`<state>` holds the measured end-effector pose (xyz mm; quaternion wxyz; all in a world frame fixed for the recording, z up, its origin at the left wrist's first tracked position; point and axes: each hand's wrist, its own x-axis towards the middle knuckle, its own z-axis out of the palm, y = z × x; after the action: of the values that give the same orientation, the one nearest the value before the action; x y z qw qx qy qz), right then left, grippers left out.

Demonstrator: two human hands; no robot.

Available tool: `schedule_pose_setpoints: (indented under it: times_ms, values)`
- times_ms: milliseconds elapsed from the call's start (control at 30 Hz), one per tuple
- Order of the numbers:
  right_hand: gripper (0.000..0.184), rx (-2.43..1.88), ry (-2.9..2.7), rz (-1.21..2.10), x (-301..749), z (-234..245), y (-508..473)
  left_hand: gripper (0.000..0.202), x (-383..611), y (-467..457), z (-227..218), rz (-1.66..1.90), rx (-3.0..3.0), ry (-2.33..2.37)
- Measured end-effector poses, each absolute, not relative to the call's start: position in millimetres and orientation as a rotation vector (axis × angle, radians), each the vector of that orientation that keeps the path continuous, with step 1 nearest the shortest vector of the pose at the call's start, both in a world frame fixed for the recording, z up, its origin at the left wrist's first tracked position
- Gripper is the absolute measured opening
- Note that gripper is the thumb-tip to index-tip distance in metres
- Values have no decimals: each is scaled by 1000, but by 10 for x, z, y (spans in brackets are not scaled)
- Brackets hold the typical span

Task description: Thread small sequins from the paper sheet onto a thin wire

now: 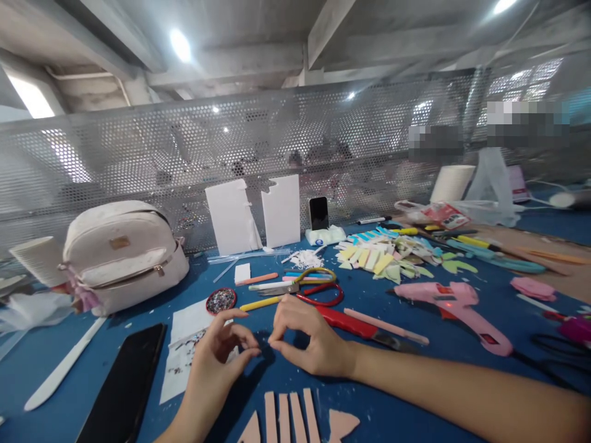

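Note:
My left hand (220, 354) is raised above the blue table, its middle fingertip against the thumb and the index finger lifted away. Close beside it, my right hand (308, 337) pinches thumb and index finger together. Anything held in either pinch is too small to make out. Below them lie pale pink cut strips (285, 418) with a pink tail-shaped piece (342, 424). Behind the fingers are a red-rimmed round dish of dark glittery bits (221, 300), a yellow pen (261, 303) and scissors (318, 294). A red-handled cutter (348, 322) is partly behind my right wrist.
A pink glue gun (443, 298) lies right, near a pile of paper scraps (383, 252). At left are a black phone (127, 381), a white sheet with dark bits (187, 344), a white plastic knife (64, 366) and a backpack (120, 258). White boards (233, 215) lean against a perforated screen (258, 154).

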<state>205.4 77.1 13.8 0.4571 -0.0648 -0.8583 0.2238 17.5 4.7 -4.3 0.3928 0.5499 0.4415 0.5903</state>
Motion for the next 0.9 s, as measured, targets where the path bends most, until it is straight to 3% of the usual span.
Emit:
schedule_pose_setpoints:
  times_ms: [200, 900]
  values:
    - [14, -140, -2116, 504, 2047, 136, 763, 49, 195, 49, -53, 1496, 1208, 1033]
    - [12, -129, -2154, 504, 2036, 132, 775, 40, 214, 27, -36, 1495, 1192, 981]
